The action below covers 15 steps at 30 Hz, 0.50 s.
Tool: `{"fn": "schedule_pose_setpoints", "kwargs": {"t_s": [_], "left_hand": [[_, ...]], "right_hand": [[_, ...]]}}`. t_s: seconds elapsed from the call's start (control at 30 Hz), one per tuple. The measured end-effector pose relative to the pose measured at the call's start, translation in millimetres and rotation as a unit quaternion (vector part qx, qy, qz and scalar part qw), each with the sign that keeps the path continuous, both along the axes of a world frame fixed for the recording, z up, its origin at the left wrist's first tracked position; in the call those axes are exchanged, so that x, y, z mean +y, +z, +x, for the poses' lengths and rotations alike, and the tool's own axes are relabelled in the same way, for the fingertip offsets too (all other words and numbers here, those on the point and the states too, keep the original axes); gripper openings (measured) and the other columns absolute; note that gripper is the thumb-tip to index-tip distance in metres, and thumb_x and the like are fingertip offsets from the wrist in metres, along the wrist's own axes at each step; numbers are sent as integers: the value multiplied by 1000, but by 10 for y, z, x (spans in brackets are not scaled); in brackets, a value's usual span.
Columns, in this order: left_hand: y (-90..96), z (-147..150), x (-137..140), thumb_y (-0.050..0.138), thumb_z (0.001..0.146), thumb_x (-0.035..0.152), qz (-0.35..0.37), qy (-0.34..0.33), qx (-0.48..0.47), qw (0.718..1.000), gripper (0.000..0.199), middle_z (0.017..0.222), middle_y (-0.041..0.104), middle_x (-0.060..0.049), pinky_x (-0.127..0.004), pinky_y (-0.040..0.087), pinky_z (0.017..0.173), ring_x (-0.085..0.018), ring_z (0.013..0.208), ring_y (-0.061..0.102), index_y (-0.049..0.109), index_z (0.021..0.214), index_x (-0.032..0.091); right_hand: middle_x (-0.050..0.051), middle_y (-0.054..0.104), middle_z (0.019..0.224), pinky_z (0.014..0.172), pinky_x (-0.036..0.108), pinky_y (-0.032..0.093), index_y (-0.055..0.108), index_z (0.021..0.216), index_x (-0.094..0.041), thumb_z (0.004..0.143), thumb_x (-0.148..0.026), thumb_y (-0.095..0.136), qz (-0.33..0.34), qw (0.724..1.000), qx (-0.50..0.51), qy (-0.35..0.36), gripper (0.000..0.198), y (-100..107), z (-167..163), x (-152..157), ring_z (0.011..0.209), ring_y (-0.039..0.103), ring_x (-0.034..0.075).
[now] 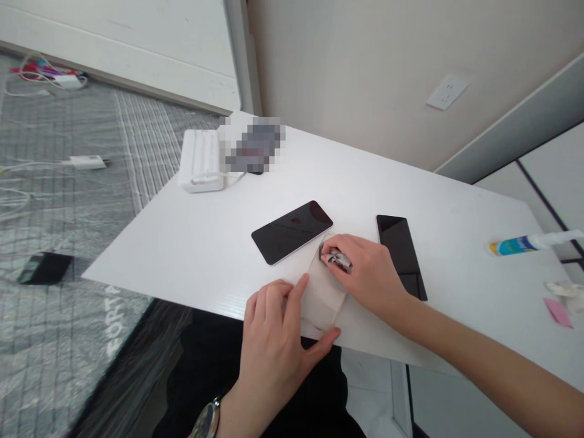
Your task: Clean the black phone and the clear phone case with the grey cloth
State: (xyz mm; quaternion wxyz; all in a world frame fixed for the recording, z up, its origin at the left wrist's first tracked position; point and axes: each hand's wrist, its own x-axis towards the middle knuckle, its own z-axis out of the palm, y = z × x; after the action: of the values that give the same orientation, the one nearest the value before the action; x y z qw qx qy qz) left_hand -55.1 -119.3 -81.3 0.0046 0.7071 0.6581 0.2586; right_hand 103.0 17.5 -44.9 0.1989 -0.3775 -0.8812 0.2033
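Table [150, 243]: white, set by a wall [347, 79] with 1 outlet [448, 92], beside grey rug [50, 210].
Black phones: counting 2 on the table, left phone [292, 232] and right phone [398, 243].
Pale slab [319, 299]: just 1, lying flat near the table's front edge, between both hands.
Left hand [274, 322]: spread wide, touching the slab.
Right hand [362, 261]: pinched narrow, holding 1 crumpled wipe [338, 259] at the slab's far end.
Bottle [515, 245]: 1, at far right; cannot tell contents.
Around: 1 white box [201, 159], 1 pink slip [557, 312].
Blocking: right hand and forearm, partly covering slab and right phone.
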Motion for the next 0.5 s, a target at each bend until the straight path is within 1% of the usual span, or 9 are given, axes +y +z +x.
{"fn": "schedule_pose_setpoints", "kwargs": {"t_s": [0.03, 0.1, 0.17, 0.23, 0.27, 0.33, 0.4, 0.47, 0.5], "left_hand": [[0, 1, -1, 74, 88, 53, -3, 2, -2, 1000, 72, 110, 56, -14, -44, 48, 88, -30, 102, 56, 53, 141, 9], [1, 5, -4, 77, 86, 48, -8, 3, -10, 1000, 72, 110, 56, -13, -44, 48, 89, -30, 103, 56, 52, 141, 9], [3, 13, -4, 78, 84, 41, -10, 2, -15, 1000, 71, 111, 57, -13, -44, 48, 91, -31, 106, 56, 53, 141, 9], [8, 24, -1, 78, 84, 41, -7, 4, -12, 1000, 70, 111, 56, -13, -45, 47, 91, -31, 105, 56, 54, 140, 8], [11, 29, 2, 78, 84, 43, -6, 5, -9, 1000, 70, 110, 56, -14, -45, 47, 91, -31, 104, 56, 54, 140, 7], [16, 40, 8, 78, 85, 47, -5, 4, -4, 1000, 71, 109, 56, -14, -45, 48, 89, -31, 103, 55, 56, 138, 6], [18, 48, 15, 78, 84, 47, -3, 2, 1, 1000, 71, 109, 56, -15, -46, 48, 89, -32, 103, 55, 56, 137, 5], [17, 53, 16, 76, 85, 46, 1, 1, 7, 1000, 71, 109, 55, -15, -47, 48, 89, -33, 104, 55, 56, 138, 3], [17, 55, 15, 76, 85, 45, 3, 2, 10, 1000, 70, 109, 55, -16, -48, 48, 89, -33, 103, 55, 55, 138, 3]], "right_hand": [[0, 75, 96, 79, 30, 50, 64, 98, -21, 90, -6, 67, -49, 999, 12, 8, 17, 17, -29, -107, 87, 69, 18], [-2, 74, 96, 80, 28, 50, 64, 99, -22, 89, -6, 69, -125, 990, 15, 60, 20, 62, -29, -319, 87, 69, 17], [-2, 73, 94, 80, 28, 51, 65, 97, -23, 88, -4, 68, -146, 980, -12, 131, 22, 108, 38, -454, 87, 67, 17], [0, 72, 92, 80, 30, 51, 65, 95, -23, 89, -2, 66, -123, 976, -60, 170, 21, 146, 149, -442, 88, 65, 19], [1, 72, 93, 81, 32, 51, 65, 94, -22, 90, -2, 65, -101, 977, -84, 167, 21, 161, 207, -376, 90, 65, 20], [4, 73, 95, 82, 34, 51, 66, 95, -21, 91, -1, 63, -40, 984, -123, 124, 20, 172, 300, -162, 92, 65, 22], [7, 74, 97, 82, 36, 50, 66, 96, -19, 92, -1, 62, 37, 987, -137, 71, 18, 152, 318, 71, 91, 65, 24], [8, 74, 98, 81, 37, 49, 66, 95, -18, 92, -2, 62, 87, 988, -116, 44, 16, 103, 248, 214, 90, 65, 25], [7, 74, 97, 81, 36, 49, 66, 94, -18, 93, -3, 62, 97, 990, -97, 38, 16, 74, 189, 229, 90, 65, 24]]}}
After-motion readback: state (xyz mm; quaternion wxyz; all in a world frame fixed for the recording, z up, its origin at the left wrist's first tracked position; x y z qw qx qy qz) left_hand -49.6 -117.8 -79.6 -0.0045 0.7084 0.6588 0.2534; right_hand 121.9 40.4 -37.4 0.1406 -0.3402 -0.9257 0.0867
